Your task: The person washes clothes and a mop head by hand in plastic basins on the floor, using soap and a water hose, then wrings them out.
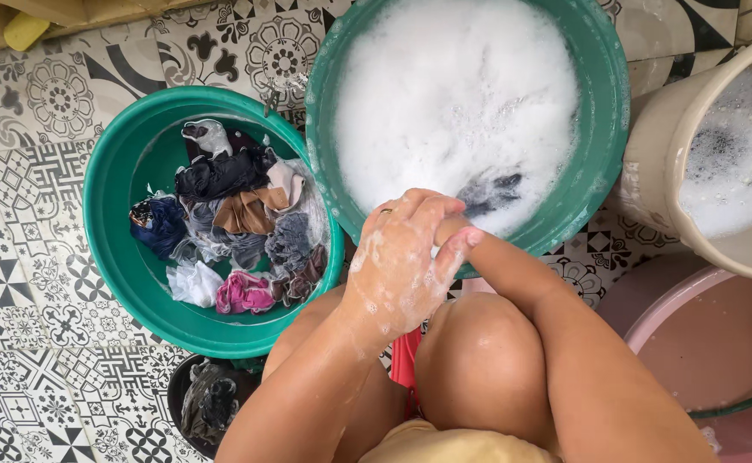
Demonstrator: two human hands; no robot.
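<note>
My soapy left hand, with a ring on one finger, is wrapped around my right hand just above my knees. Only a small part of the right hand shows past the left fingers, so its state is hidden. Both hands hover at the near rim of a large green basin full of white suds. A dark grey cloth pokes out of the foam just to the right of the hands. Neither hand touches it.
A smaller green basin to the left holds several wrung garments. A beige bucket of foamy water stands at the right, with a pink basin below it. A black bowl with grey cloth sits by my left leg on the patterned tile floor.
</note>
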